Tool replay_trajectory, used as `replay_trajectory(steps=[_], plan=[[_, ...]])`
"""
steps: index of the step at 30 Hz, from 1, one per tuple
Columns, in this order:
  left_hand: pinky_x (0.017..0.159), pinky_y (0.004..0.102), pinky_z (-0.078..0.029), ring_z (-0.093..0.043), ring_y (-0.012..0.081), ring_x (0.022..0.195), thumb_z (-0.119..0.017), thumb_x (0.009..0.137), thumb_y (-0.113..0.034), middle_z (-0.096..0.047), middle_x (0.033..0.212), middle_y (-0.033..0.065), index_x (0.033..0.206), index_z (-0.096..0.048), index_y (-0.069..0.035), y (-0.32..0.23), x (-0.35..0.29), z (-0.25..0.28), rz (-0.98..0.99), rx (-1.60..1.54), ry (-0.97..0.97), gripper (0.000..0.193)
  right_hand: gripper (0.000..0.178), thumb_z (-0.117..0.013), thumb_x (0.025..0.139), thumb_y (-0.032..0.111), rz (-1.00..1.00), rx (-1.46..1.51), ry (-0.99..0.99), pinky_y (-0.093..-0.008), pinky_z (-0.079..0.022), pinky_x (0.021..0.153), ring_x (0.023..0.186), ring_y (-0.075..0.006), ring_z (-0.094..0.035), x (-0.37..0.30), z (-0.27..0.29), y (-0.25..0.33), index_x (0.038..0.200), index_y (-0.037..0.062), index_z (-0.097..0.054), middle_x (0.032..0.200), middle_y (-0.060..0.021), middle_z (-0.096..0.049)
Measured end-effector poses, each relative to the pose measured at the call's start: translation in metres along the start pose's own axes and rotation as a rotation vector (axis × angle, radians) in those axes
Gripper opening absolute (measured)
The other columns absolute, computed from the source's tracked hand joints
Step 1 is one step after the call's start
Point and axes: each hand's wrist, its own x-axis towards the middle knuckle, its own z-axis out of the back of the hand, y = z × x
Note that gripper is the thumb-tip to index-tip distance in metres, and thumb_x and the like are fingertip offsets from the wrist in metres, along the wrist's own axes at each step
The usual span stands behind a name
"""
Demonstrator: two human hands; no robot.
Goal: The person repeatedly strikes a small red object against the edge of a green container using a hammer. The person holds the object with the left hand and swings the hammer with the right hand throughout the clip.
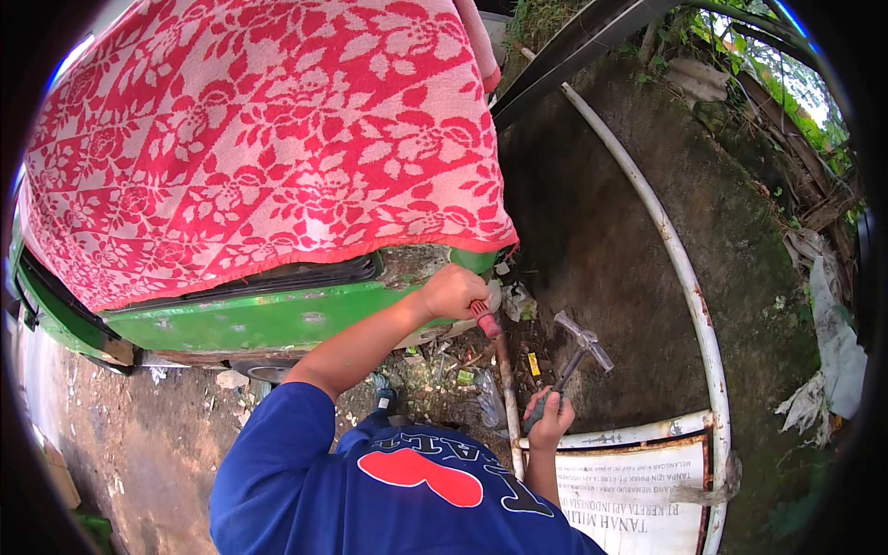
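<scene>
My left hand (451,292) is closed around a tool with a red ribbed handle (486,320), held at the corner of a green vehicle (268,319). The handle's butt sticks out below my fist toward the right; the tool's other end is hidden by my hand and the car body. Lower and to the right, my right hand (548,418) grips a claw hammer (585,342) by its dark handle. Its metal head is raised, apart from the red handle. Around my left hand the bodywork shows worn, patchy paint.
A red and pink floral blanket (277,139) drapes over the vehicle. On the right, a rusty white pipe frame (680,259) carries a white signboard (629,499) beside my right arm. Litter (462,370) lies on the dirt below the vehicle. A mossy slope (758,277) rises beyond.
</scene>
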Motion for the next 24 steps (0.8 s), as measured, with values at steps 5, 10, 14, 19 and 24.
replay_trajectory(steps=[5,10,14,19,24], plan=[[0.05,0.0415,-0.043,-0.056,0.0278,0.056,-0.07,0.069,-0.018,-0.052,0.058,0.0052,0.061,-0.051,-0.012,-0.001,-0.019,0.0,-0.044,0.004,-0.019,0.022,0.039,-0.048,0.1,0.039,-0.037,-0.061,0.019,-0.0256,-0.04,0.045,0.05,-0.0129,-0.049,-0.007,0.007,-0.006,0.087,0.0021,-0.051,0.065,-0.0083,-0.054],[0.051,0.0397,-0.045,-0.059,0.0252,0.059,-0.071,0.064,-0.018,-0.054,0.06,0.0019,0.064,-0.057,-0.016,0.006,-0.022,0.004,-0.075,0.047,-0.004,0.015,0.037,-0.052,0.099,0.033,-0.078,-0.039,0.026,-0.025,-0.041,0.047,0.053,-0.0114,-0.051,-0.01,0.002,-0.008,0.084,-0.0008,-0.055,0.066,-0.0059,-0.056],[0.051,0.0396,-0.045,-0.059,0.0248,0.059,-0.071,0.064,-0.018,-0.054,0.06,0.0016,0.063,-0.057,-0.017,0.008,-0.018,0.008,-0.095,0.025,-0.005,0.014,0.037,-0.052,0.099,0.033,-0.072,-0.06,0.057,-0.0251,-0.041,0.048,0.053,-0.0114,-0.051,-0.009,-0.001,-0.006,0.083,-0.0007,-0.055,0.065,-0.0057,-0.056],[0.05,0.0397,-0.044,-0.059,0.0248,0.058,-0.071,0.064,-0.018,-0.054,0.06,0.0015,0.063,-0.057,-0.017,0.01,-0.016,0.007,-0.111,0.053,-0.006,0.014,0.038,-0.052,0.098,0.034,-0.063,-0.085,0.067,-0.0255,-0.041,0.048,0.054,-0.0115,-0.052,-0.009,-0.002,-0.004,0.082,-0.0008,-0.056,0.065,-0.0059,-0.056],[0.05,0.04,-0.045,-0.059,0.0251,0.058,-0.071,0.065,-0.018,-0.054,0.06,0.0016,0.064,-0.057,-0.017,0.007,-0.015,0.009,-0.12,0.042,-0.006,0.013,0.037,-0.053,0.098,0.032,-0.055,-0.07,0.08,-0.0258,-0.042,0.048,0.054,-0.0116,-0.052,-0.009,-0.006,-0.003,0.082,-0.001,-0.056,0.065,-0.0061,-0.057]])
